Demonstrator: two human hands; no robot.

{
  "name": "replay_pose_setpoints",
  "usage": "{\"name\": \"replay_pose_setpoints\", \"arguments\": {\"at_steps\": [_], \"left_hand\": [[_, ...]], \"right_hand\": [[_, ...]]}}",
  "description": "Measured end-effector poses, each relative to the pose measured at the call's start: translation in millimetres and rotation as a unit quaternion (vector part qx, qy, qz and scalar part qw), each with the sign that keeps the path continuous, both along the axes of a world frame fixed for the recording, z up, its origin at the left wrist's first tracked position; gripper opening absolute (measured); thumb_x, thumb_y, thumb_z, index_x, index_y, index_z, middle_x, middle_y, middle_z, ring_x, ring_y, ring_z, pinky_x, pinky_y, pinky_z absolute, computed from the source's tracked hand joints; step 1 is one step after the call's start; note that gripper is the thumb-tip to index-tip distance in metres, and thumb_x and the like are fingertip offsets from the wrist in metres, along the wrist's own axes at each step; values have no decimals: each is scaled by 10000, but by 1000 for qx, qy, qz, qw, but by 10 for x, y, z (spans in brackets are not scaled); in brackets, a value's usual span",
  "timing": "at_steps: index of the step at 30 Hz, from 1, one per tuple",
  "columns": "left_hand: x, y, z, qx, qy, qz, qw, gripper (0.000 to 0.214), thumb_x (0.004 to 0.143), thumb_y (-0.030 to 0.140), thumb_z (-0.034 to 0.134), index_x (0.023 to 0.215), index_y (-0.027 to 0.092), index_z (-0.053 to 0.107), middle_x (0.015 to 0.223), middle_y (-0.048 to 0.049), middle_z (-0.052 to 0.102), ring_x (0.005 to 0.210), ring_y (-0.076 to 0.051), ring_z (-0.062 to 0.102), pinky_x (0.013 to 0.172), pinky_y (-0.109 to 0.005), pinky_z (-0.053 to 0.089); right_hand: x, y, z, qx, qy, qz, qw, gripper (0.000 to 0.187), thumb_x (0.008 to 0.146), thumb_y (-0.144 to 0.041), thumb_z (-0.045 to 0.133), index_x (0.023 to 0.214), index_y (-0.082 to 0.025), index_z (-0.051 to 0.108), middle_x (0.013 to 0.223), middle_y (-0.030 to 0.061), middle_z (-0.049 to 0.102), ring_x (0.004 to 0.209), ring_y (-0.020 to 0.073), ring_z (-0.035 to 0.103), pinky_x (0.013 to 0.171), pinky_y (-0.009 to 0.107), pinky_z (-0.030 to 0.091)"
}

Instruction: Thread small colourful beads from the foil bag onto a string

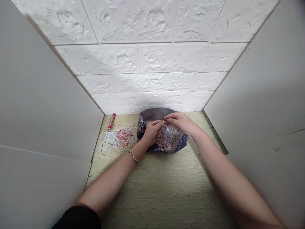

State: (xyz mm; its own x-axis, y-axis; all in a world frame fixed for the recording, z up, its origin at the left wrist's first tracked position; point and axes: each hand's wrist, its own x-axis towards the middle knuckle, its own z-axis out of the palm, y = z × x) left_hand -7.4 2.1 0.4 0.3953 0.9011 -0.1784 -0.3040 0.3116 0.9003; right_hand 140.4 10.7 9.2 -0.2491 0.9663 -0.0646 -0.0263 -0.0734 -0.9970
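Above a dark fabric-like bag [156, 113] full of small multicoloured beads [168, 138], both hands meet at the fingertips. My left hand [152, 132] is closed in a pinch, its other fingers curled in. My right hand [182, 122] pinches at the same spot from the right. Whatever lies between the fingertips is too small to make out. Left of the bag, strings of white and red beads [116, 139] lie in a loose heap on the wood-grain surface [157, 187].
Two small red cylinders, perhaps batteries [111, 121], lie end to end behind the bead strings. A white brick-patterned wall [152, 60] stands at the back. Pale panels close in the left [47, 105] and right [267, 95] sides.
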Motion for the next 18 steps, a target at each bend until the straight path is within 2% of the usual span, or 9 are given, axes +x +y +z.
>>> {"name": "replay_pose_setpoints", "arguments": {"at_steps": [10,18], "left_hand": [[6,11,-51,8,2,-6,1000,205,624,308,591,715,132,538,386,107,209,314,0,136,316,-172,52],[15,14,-63,14,22,-11,1000,193,625,309,592,678,140,514,372,106,232,306,0,147,317,-179,57]], "right_hand": [[24,-21,36,-19,20,0,1000,151,607,-192,610,755,-185,580,744,-6,593,715,85,557,744,259,438],[84,-10,19,4,-59,16,998,175,614,-243,609,776,-184,584,755,14,600,699,94,548,688,252,444]]}}
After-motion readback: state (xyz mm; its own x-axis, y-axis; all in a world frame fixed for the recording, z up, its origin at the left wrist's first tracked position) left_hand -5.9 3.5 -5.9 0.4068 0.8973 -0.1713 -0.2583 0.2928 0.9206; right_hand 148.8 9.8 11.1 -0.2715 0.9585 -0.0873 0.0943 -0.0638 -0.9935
